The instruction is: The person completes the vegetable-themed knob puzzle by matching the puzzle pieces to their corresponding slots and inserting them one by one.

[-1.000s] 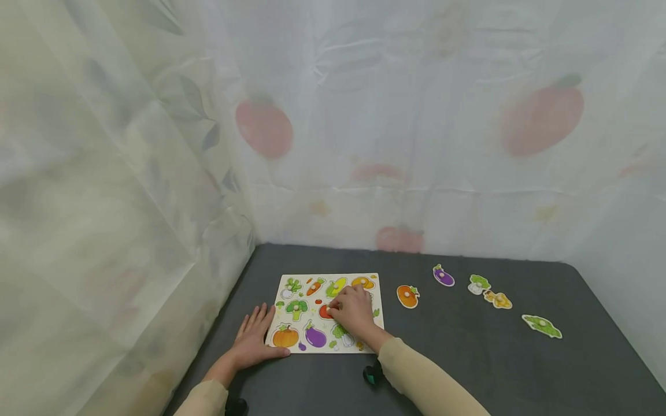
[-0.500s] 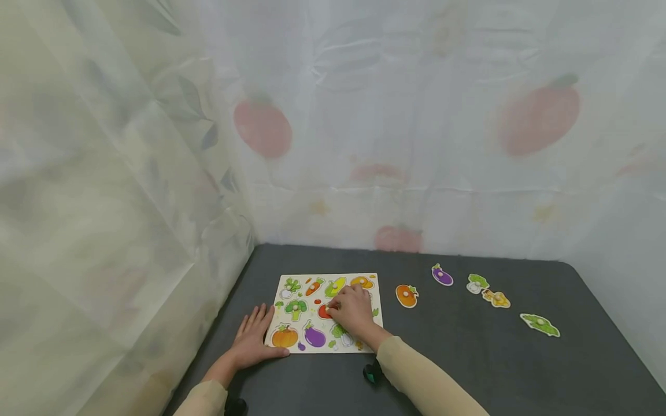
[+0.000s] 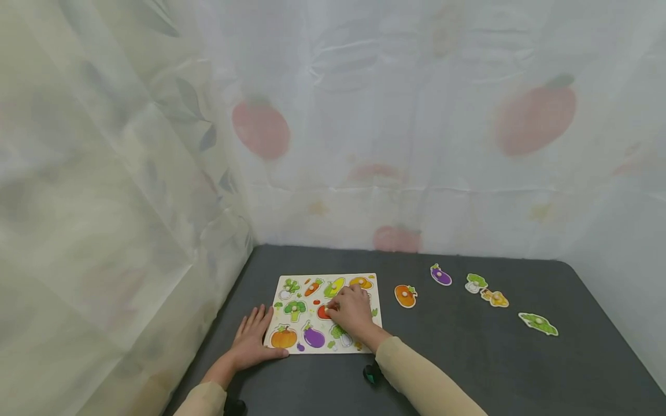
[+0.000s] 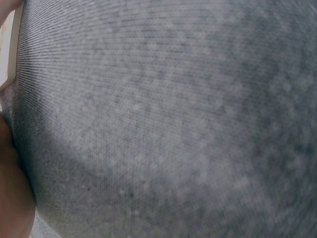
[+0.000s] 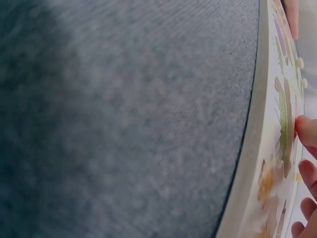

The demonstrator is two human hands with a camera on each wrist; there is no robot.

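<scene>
In the head view, a white vegetable puzzle board (image 3: 322, 351) lies on the dark table. My left hand (image 3: 251, 341) rests along its left edge, fingers spread and the thumb at the near-left corner. Over the board's right half, my right hand (image 3: 355, 312) pinches at a red tomato piece (image 3: 322, 312), whose right part is hidden behind the fingers. The right wrist view catches the thumb (image 5: 307, 131) and curled fingertips close above the board. The left wrist view shows mostly table surface, with only a sliver of the board (image 4: 9, 54).
Loose knobbed pieces lie right of the board: an orange pumpkin (image 3: 405, 296), an eggplant (image 3: 440, 275), a leafy green cabbage (image 3: 476, 283), a yellow piece (image 3: 495, 298) touching it, and a pea pod (image 3: 538, 324). Printed curtains (image 3: 395, 144) enclose the table's back and sides.
The head view has shifted very slightly, so everything sits a few pixels further left. Both hands keep their places on the board, and the right stays at the tomato piece.
</scene>
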